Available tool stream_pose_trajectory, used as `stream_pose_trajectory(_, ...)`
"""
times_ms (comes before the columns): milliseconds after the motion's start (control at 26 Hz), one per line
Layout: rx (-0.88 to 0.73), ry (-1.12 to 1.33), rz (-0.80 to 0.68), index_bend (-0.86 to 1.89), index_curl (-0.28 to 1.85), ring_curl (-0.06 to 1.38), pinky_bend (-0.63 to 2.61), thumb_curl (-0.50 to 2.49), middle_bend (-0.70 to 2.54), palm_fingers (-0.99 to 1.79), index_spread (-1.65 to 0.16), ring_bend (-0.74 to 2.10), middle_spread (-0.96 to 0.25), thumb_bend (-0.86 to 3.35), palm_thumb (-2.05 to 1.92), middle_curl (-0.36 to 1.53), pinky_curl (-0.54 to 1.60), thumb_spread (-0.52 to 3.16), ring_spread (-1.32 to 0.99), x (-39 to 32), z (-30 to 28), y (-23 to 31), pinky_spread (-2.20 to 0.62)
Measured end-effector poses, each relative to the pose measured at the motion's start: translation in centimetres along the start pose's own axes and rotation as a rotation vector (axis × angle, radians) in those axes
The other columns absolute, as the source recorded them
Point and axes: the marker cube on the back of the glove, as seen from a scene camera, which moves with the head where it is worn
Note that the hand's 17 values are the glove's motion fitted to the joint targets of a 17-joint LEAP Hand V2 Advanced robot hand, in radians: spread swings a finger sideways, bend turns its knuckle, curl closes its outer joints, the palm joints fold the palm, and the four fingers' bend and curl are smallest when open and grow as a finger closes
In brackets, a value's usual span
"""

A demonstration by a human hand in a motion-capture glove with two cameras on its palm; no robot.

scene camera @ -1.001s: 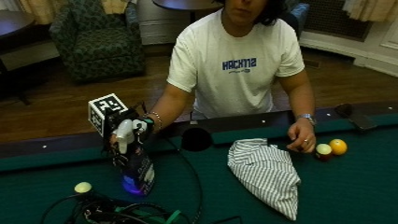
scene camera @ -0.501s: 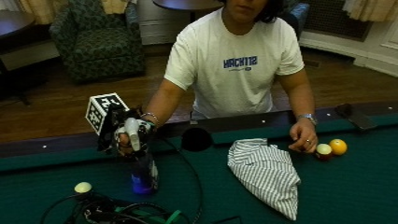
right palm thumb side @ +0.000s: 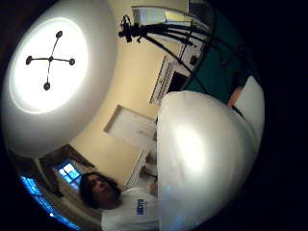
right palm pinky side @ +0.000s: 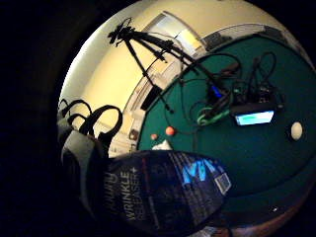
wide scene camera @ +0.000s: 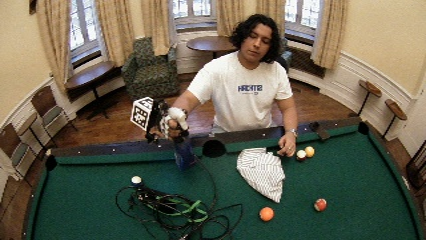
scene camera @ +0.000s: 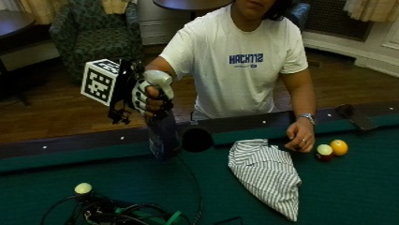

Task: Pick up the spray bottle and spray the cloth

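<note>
Green pool table [scene camera: 349, 187], person behind far rail. Gloved right hand [scene camera: 150, 93] curled round spray bottle [scene camera: 163, 136] top, held above felt, left of striped cloth [scene camera: 268, 176]. Bare hand [scene camera: 299, 140] rests beside cloth. Best: swing nozzle right toward cloth before squeezing.

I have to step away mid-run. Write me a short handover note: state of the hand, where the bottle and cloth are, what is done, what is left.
Hand: the gloved right hand has its grip round the top of the spray bottle, holding it upright above the near rail of the pool table.
Cloth: the striped cloth lies crumpled on the felt to the side of the bottle, untouched by the bottle. The bare hand rests at its far corner, beside two balls.
Done: bottle picked up.
Left: bring the nozzle over the cloth, aim, and spray.
</note>
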Motion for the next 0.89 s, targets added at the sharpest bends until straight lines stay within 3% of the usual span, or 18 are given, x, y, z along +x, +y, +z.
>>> stream_pose_trajectory(501, -0.475, -0.005, -0.018, 0.42, 0.57, 0.47, 0.41, 0.71, 0.66, 1.41, -0.27, 0.7, -0.21, -0.03, 0.9, 0.55, 0.39, 0.39, -0.22, -6.4, 10.3, -3.0, -0.32)
stream_pose_trajectory(886, -0.757, 0.309, -0.035, 0.42, 0.59, 0.48, 0.41, 0.75, 0.67, 1.4, -0.27, 0.71, -0.21, -0.03, 0.9, 0.55, 0.39, 0.36, -0.22, -4.9, 17.7, -4.3, -0.32)
